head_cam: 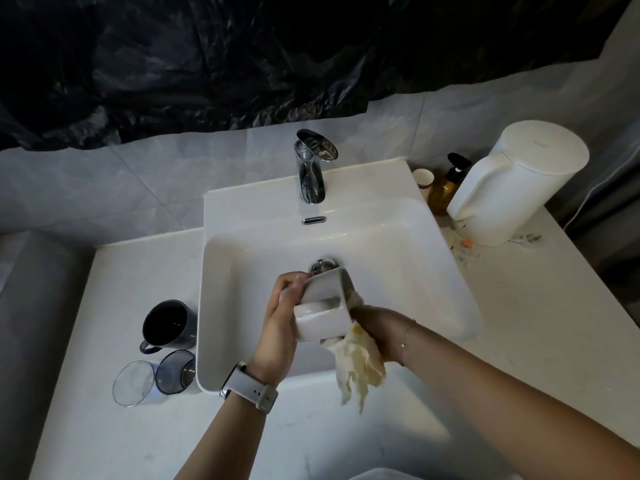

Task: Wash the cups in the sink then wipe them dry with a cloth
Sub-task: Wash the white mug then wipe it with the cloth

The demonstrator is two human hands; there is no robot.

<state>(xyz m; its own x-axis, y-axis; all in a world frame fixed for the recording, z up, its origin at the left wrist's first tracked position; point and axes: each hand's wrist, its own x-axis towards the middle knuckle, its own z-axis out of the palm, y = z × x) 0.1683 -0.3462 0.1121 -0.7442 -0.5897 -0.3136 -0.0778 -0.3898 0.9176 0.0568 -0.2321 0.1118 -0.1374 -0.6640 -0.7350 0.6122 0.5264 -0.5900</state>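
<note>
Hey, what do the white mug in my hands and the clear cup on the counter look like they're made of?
White mug: likely glazed ceramic, opaque with thick walls and a soft sheen. Clear cup: see-through with a thin rim; glass or clear plastic, the picture can't settle which.

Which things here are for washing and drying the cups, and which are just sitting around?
For the job: white mug, yellow cloth, left hand, right hand, sink, tap, dark mug, clear glass, grey tumbler.

Just sitting around: white jug, pump bottle, paper cup.
</note>
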